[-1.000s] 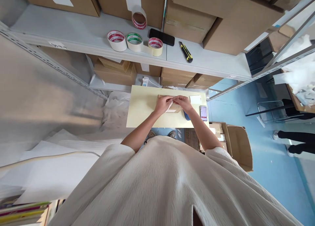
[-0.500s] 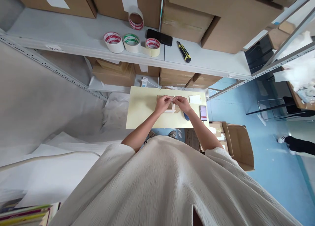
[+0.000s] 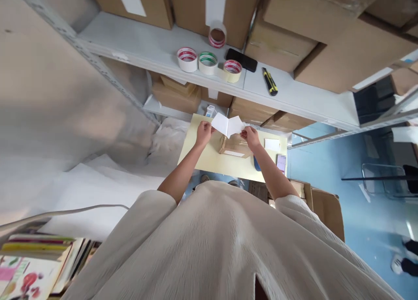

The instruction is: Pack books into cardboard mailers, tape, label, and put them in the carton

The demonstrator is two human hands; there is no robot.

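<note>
Between my two hands a white sheet of paper (image 3: 220, 123) is spread open, with a crease down its middle. My left hand (image 3: 204, 132) pinches its left edge, and my right hand (image 3: 251, 135) pinches the right edge. Below the paper a brown cardboard box (image 3: 233, 146) with a white strip on its near side lies on the pale yellow table (image 3: 209, 160). A dark blue object (image 3: 257, 164), partly hidden by my right forearm, sits beside the box. What is printed on the paper, if anything, cannot be made out.
A phone (image 3: 281, 162) and white papers (image 3: 272, 144) lie at the table's right. On the grey shelf (image 3: 130, 38) ahead stand several tape rolls (image 3: 187, 59), a black phone-like object (image 3: 241, 59) and a yellow-black box cutter (image 3: 270, 82). An open carton (image 3: 328, 208) stands to the right.
My hands have moved apart, and the white paper, narrow and folded before, is now opened out between them. More of the cardboard box shows. The camera view has shifted left.
</note>
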